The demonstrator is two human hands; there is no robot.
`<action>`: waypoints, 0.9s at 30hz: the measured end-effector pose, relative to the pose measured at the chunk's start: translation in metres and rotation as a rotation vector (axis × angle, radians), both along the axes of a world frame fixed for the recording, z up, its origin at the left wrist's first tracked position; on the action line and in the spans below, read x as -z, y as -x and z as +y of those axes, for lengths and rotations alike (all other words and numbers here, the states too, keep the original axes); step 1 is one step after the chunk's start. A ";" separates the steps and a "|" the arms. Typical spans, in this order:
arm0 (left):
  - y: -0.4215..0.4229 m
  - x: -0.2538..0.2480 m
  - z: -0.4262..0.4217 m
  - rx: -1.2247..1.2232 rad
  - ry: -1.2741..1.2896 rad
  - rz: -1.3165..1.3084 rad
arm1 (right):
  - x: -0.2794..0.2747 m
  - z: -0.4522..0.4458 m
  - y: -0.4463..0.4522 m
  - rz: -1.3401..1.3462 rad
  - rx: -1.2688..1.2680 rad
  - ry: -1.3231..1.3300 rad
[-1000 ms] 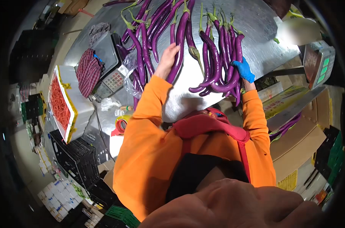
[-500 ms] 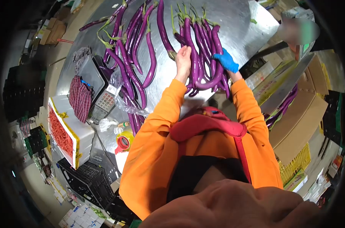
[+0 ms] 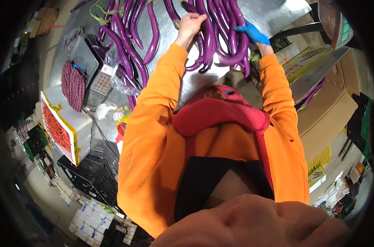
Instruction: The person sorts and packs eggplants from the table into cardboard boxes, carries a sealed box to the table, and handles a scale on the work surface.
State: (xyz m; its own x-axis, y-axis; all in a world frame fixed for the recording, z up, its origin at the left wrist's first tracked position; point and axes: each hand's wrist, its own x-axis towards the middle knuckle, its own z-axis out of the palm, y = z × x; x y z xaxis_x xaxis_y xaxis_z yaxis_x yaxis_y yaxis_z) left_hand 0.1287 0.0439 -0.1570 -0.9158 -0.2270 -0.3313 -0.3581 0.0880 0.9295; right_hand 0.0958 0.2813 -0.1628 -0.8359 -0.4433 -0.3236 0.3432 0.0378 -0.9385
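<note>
The left hand [image 3: 190,28], bare, is bunching its fingertips at the side of a glossy, smooth-skinned purple eggplant [image 3: 209,36]; whether they are pinching it cannot be told. The right hand [image 3: 255,33], in a thin blue glove, is laying extended fingers across the outer eggplant [image 3: 244,46], its thumb's hold not showing. These long, curving eggplants are lying bundled on the shiny metal table [image 3: 166,33]. Leftward, more slender eggplants [image 3: 131,51] are spreading beside crinkled clear plastic [image 3: 122,85] and a checked cloth [image 3: 73,86].
</note>
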 end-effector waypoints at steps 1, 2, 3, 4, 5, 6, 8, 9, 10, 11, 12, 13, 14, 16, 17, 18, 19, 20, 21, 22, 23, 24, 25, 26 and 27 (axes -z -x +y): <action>0.003 0.006 0.000 0.018 0.193 0.072 | -0.004 0.005 0.001 -0.078 -0.009 0.013; 0.000 0.014 0.000 0.038 0.388 0.141 | -0.004 0.008 -0.003 -0.157 -0.019 0.025; -0.010 0.001 0.006 0.023 0.379 0.126 | 0.001 0.010 -0.004 -0.169 -0.035 0.014; -0.023 -0.030 0.019 0.032 0.466 0.076 | 0.007 0.011 0.001 -0.182 -0.064 0.011; -0.034 -0.063 0.032 0.043 0.554 0.029 | 0.012 0.011 0.006 -0.190 -0.092 0.010; -0.037 -0.066 0.039 0.046 0.599 0.007 | 0.014 0.010 0.009 -0.196 -0.117 0.011; -0.043 -0.046 0.050 -0.111 0.811 0.100 | 0.004 -0.001 0.002 -0.165 -0.086 -0.001; -0.046 -0.022 0.052 -0.271 0.975 0.219 | -0.003 -0.008 -0.004 -0.137 -0.046 -0.011; -0.048 -0.014 0.053 -0.433 1.134 0.343 | -0.007 -0.010 -0.006 -0.108 -0.001 -0.020; -0.047 -0.007 0.053 -0.431 1.135 0.351 | -0.007 -0.009 -0.007 -0.103 0.004 -0.017; -0.048 -0.005 0.053 -0.371 0.977 0.231 | -0.003 -0.007 -0.010 -0.198 0.024 0.044; -0.049 -0.004 0.051 -0.314 0.817 0.113 | 0.001 -0.006 -0.012 -0.292 0.039 0.104; -0.048 -0.004 0.049 -0.260 0.657 0.000 | 0.004 -0.006 -0.013 -0.382 0.051 0.166; -0.046 -0.022 0.036 -0.189 0.375 -0.044 | 0.008 -0.008 -0.022 -0.450 0.080 0.251; -0.047 -0.032 0.028 -0.109 0.090 -0.102 | 0.011 -0.009 -0.028 -0.532 0.110 0.330; -0.048 -0.038 0.023 -0.027 -0.195 -0.160 | 0.012 -0.010 -0.031 -0.619 0.140 0.408; -0.045 -0.033 0.018 -0.024 -0.188 -0.156 | 0.010 -0.012 -0.031 -0.614 0.139 0.416; -0.041 -0.021 0.013 0.051 -0.337 -0.210 | 0.009 -0.014 -0.033 -0.626 0.130 0.444; -0.034 -0.008 0.008 0.128 -0.484 -0.264 | 0.006 -0.017 -0.034 -0.634 0.122 0.473; -0.031 -0.008 0.006 0.208 -0.631 -0.317 | -0.001 -0.020 -0.035 -0.640 0.115 0.502; -0.027 -0.009 0.005 0.223 -0.622 -0.311 | -0.009 -0.022 -0.036 -0.627 0.122 0.512; -0.025 -0.016 0.006 0.211 -0.681 -0.352 | -0.028 -0.025 -0.039 -0.588 0.130 0.490; -0.022 -0.023 0.007 0.197 -0.743 -0.392 | -0.047 -0.027 -0.043 -0.549 0.137 0.465; -0.020 -0.030 0.006 0.181 -0.806 -0.433 | -0.058 -0.027 -0.044 -0.511 0.142 0.438; -0.018 -0.040 0.006 0.193 -0.802 -0.422 | -0.058 -0.026 -0.036 -0.495 0.145 0.441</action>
